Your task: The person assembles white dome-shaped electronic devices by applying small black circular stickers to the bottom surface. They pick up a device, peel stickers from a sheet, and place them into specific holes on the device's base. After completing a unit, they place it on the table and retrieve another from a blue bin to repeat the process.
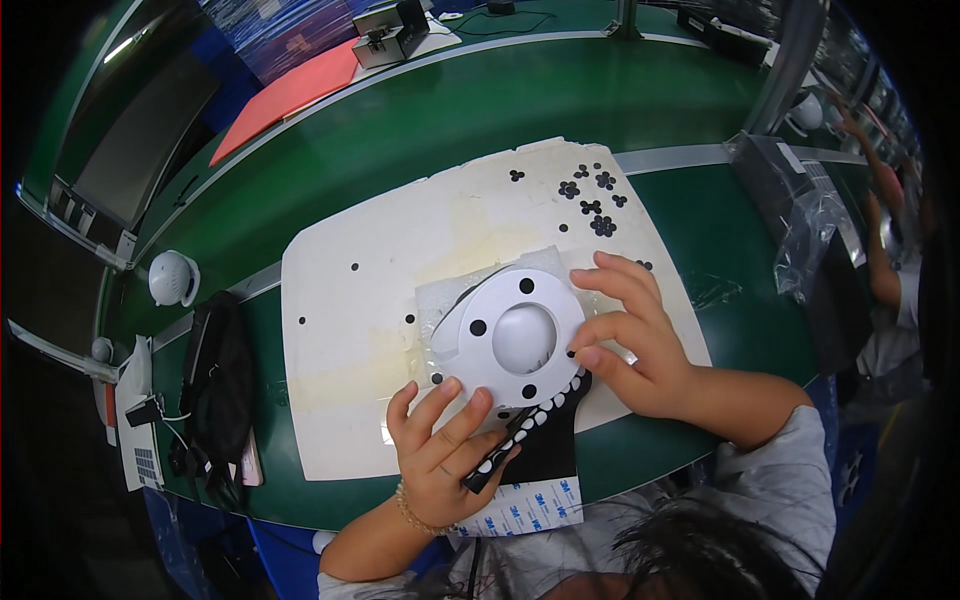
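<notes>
The white ring [478, 362] is laid on packing sheet [436, 296], probably for cushioning. A dotted black strip [518, 432] is held in the half-curled left hand [437, 450], kept close apparently for easy reach. The right hand [580, 348] is nearly pinched at the ring's edge; whether a dot is gripped cannot be told.

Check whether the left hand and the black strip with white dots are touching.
Touching. The head view shows the left hand holding the black strip near its lower end, skin visible on both sides.
</notes>
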A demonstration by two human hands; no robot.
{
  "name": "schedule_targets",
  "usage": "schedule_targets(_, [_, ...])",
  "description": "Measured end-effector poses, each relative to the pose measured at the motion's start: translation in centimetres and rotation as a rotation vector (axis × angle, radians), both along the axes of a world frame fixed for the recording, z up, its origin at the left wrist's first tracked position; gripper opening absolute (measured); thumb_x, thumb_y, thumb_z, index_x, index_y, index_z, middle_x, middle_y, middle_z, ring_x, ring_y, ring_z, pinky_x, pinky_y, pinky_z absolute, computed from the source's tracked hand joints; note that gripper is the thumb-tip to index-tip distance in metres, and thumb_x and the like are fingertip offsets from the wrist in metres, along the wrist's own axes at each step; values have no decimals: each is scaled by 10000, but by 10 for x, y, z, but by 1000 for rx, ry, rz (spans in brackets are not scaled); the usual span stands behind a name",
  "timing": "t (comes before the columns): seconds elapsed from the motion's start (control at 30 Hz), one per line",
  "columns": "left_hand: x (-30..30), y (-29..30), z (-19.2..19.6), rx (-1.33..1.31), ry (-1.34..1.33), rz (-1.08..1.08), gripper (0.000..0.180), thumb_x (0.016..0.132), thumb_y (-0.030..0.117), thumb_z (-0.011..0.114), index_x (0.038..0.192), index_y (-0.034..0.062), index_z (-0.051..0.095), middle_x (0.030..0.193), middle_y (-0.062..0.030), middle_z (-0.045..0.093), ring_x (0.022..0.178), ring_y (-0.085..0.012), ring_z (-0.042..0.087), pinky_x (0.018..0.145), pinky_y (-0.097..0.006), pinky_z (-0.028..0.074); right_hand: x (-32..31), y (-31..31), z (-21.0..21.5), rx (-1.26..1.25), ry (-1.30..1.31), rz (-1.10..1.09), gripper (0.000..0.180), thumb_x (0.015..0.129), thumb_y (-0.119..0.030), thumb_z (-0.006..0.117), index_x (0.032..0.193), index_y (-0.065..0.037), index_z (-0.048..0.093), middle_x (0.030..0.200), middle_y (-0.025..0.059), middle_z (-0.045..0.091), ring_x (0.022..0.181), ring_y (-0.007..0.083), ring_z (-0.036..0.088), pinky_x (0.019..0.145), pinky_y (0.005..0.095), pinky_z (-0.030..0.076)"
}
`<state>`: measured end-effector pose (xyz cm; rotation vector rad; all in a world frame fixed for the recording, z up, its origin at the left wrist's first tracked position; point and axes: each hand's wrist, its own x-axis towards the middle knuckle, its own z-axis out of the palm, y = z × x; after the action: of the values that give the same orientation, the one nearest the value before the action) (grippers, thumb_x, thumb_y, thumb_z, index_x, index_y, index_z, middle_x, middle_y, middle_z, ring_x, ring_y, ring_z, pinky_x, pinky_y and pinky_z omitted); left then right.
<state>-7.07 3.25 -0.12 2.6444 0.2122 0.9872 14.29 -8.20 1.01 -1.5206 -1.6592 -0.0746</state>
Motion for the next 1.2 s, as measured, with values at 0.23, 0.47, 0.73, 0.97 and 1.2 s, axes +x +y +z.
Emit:
schedule_targets(0.23, [-1, 0, -1, -6, -1, 12, 177, 604, 162, 720, 745, 111, 626, 1130, -40, 561, 1127, -252, 440, 939, -459, 232, 13, 3, -6, 142, 53, 12, 253, 773, -230, 615, 971, -77, 575, 1094, 96, 511, 1066, 268, 418, 863, 377, 320])
schedule_targets(0.47, [-4, 9, -1, -97, -42, -88, 181, 620, 147, 713, 776, 109, 630, 1167, -61, 541, 1133, -273, 433, 938, -442, 252, 1, 21, 5, -456, 1228, 226, 240, 805, -190, 583, 970, -20, 545, 842, 31, 581, 730, 93, 546, 654, 217, 438])
schedule_targets(0.73, [-2, 20, -5, -241, -124, -216, 133, 658, 112, 695, 770, 80, 631, 1174, -74, 536, 1116, -270, 458, 864, -398, 339, 139, 101, 4, -63, 587, -280, 206, 842, -114, 464, 984, -7, 568, 842, 70, 597, 775, 160, 581, 671, 267, 463])
schedule_targets(0.97, [0, 26, -17, -451, -165, -261, 128, 687, 58, 664, 803, 41, 612, 1153, -69, 548, 1111, -250, 465, 893, -384, 337, 252, 118, -52, -247, -550, -793, 253, 810, -85, 425, 1005, -54, 582, 998, 111, 565, 928, 302, 533, 786, 377, 440])
schedule_targets(1.2, [-4, 25, -16, -754, -194, -190, 150, 742, 48, 632, 884, 11, 603, 990, -100, 601, 971, -220, 536, 851, -321, 403, 213, 109, -25, -335, -513, -721, 224, 826, -150, 475, 977, -25, 583, 1014, 164, 571, 920, 337, 546, 815, 404, 422])
